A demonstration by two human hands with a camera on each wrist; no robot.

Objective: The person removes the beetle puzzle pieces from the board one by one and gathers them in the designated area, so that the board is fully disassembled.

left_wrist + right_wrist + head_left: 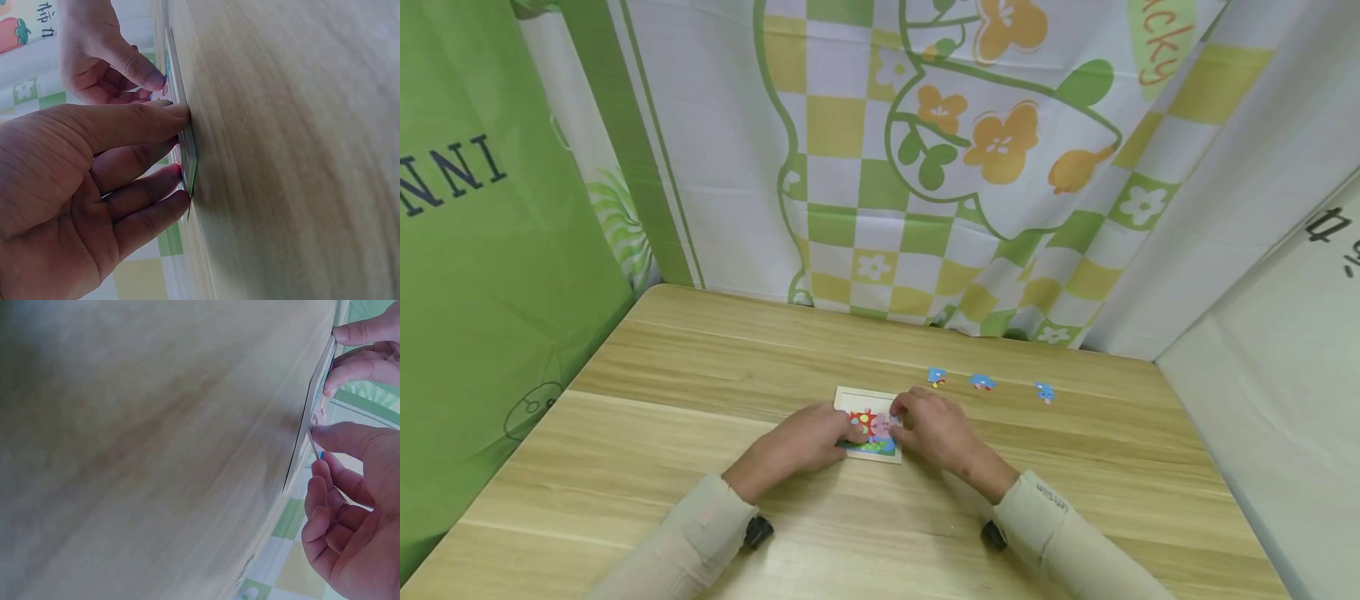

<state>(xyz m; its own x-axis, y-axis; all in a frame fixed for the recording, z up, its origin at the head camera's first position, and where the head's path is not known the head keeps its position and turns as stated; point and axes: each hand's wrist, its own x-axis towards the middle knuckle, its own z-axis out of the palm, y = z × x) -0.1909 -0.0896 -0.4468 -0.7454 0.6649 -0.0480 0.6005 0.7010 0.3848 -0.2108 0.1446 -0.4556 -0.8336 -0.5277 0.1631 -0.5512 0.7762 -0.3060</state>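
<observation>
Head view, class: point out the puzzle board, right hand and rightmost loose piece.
Puzzle board (868,392): head view, top rim.
Right hand (935,425): head view, back.
Rightmost loose piece (1044,392): head view, middle.

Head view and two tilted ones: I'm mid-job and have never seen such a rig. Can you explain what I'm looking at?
There is no robot here: a person works with two bare hands, a left hand and a right hand. The head camera looks forward and down at a wooden table. The other two views come from cameras worn on the wrists, so the tabletop looks steeply tilted.

On the table lies a colourful puzzle tray with a pale rim. Three loose pieces, mostly blue, lie beyond it to the right.

The left hand grips the tray's left side. The right hand pinches a thin piece, seen nearly edge-on in the right wrist view, at the tray's right side.
</observation>
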